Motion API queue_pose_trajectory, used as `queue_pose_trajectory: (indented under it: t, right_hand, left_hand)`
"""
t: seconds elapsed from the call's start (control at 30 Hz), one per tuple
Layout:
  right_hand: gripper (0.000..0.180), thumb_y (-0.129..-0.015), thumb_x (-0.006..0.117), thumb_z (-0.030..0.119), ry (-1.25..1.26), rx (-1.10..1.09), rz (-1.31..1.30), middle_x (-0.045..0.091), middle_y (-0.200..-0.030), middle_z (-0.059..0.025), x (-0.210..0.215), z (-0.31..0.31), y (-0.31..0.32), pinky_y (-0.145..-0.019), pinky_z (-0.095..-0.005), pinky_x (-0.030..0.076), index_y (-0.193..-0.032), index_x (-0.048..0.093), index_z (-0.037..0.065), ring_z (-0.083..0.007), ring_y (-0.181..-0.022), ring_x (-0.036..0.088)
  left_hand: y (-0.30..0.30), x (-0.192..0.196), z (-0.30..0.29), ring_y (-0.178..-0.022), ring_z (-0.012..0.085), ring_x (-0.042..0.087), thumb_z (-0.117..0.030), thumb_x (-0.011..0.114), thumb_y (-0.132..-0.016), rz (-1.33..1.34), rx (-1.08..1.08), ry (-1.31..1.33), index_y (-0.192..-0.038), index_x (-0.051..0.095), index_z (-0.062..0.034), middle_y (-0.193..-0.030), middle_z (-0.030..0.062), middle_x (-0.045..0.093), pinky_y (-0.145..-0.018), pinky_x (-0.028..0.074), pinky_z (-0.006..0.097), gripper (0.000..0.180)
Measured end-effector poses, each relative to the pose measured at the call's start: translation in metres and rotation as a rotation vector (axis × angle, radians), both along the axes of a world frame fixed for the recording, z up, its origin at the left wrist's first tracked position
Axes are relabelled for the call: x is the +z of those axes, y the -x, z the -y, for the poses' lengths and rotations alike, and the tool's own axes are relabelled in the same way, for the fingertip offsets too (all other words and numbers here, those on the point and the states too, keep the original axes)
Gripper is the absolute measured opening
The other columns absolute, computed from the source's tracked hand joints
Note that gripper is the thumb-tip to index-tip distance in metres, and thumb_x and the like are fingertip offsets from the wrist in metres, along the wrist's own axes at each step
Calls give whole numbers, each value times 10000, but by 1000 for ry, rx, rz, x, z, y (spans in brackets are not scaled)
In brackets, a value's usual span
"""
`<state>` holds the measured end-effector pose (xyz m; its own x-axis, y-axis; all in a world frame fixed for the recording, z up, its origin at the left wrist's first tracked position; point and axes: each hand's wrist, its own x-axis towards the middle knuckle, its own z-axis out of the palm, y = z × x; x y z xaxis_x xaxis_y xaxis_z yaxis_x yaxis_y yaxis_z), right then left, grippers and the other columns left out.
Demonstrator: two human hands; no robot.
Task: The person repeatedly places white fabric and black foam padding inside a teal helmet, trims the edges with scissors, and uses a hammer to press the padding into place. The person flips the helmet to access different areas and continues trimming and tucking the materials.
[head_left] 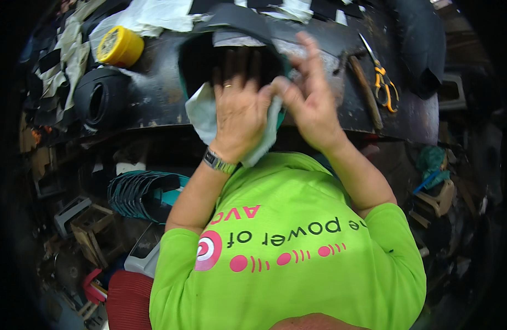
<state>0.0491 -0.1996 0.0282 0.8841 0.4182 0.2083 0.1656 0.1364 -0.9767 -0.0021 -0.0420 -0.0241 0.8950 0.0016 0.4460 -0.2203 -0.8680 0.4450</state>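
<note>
Head view. Dark worn table (154, 104) across the top of the frame, its near edge curving just above the person's green shirt (286, 242).

Left hand (240, 113), ring on one finger, watch (218, 161) at the wrist, lies palm down on a pale cloth piece (201, 113). Its fingers reach forward into the dark opening of a black shoe part (231, 52) with a teal rim. Left grip: fingers fairly straight and spread, pressing flat rather than closed round anything.

Right hand (311, 99) just beside the left, touching it near the thumb. Its fingers curl over the right edge of the shoe part, thumb and fingertips pinching the rim there. Right grip: part closed on that edge.

The shoe part sits at the near edge of the table, directly under and ahead of both hands; the cloth hangs over the edge toward the shirt.

Room around: yellow tub (120, 46) and a black curved piece (99, 99) well to the left; hammer (363, 82) and orange-handled scissors (384, 82) to the right, apart from the right hand. A bare strip of table lies between the hands and the hammer. White and black scraps (154, 14) crowd the far edge. Below left, a stack of teal soles (140, 192) among clutter.
</note>
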Motion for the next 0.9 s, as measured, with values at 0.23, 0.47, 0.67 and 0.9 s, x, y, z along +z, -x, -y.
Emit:
queue_pose_trajectory:
  t: [0.23,0.47,0.67,0.9]
  right_hand:
    - [814,-890,540,-126,384,8,561,587,-1433,-161,-12,65,-24,-1148,-385,393,-1623,253,83,-261,-1340,560]
    - [827,-829,466,-159,488,21,566,649,-1354,-156,-30,61,-52,-1107,-418,447,-1600,331,108,-324,-1294,598]
    - [623,-849,753,79,368,-217,460,709,-964,-118,-14,62,-31,-852,-372,543,-1442,565,113,-269,-924,682]
    - [688,-781,732,-17,527,-167,776,676,-872,-44,-21,61,-2,-766,-372,503,-1435,590,143,-269,-810,630]
  left_hand:
    - [-12,8,15,-1458,396,379,-429,603,-989,-118,-45,-256,-1499,439,44,-1536,272,443,-1210,233,546,715]
    - [-18,68,3,-1070,396,663,-295,617,-1010,-530,-295,-428,-1356,564,50,-1195,255,630,-909,545,471,492]
    - [-63,70,-8,-969,351,676,-155,689,-930,-319,-423,-259,-1012,726,-1,-1108,130,629,-882,540,431,179]
    - [-60,47,-7,-1081,396,639,20,713,-833,-215,-456,117,-1149,643,-49,-1198,155,612,-919,536,450,332]
